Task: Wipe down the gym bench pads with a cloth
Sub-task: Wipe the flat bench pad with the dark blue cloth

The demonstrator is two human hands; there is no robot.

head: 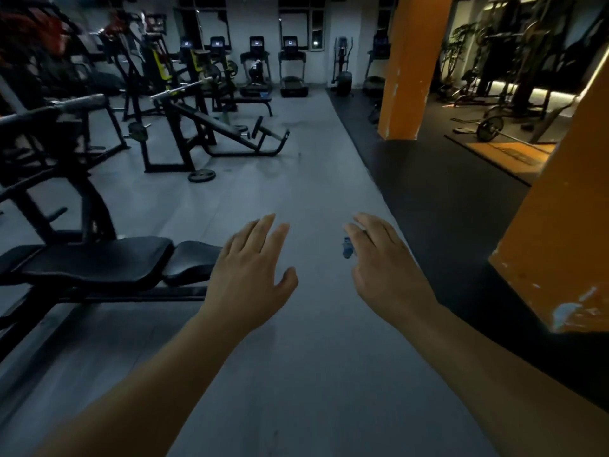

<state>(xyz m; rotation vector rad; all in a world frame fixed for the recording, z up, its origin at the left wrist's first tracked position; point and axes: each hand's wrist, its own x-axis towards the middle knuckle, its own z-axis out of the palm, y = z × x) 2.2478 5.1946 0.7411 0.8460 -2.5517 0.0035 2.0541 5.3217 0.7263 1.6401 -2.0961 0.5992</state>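
Note:
A black padded bench stands at the left, with a long back pad (95, 262) and a smaller seat pad (189, 262) end to end. My left hand (250, 268) hovers just right of the seat pad, fingers straight and spread, holding nothing. My right hand (385, 262) reaches forward over the grey floor. A small piece of blue cloth (348, 248) hangs from under its index finger; the thumb is hidden beneath the palm, and most of the cloth is out of sight.
A decline bench (217, 125) and a flat bench (245, 99) stand further back left, with a weight plate (201, 175) on the floor. Orange pillars (410, 67) (560, 232) rise at the right. Treadmills (293, 80) line the far wall.

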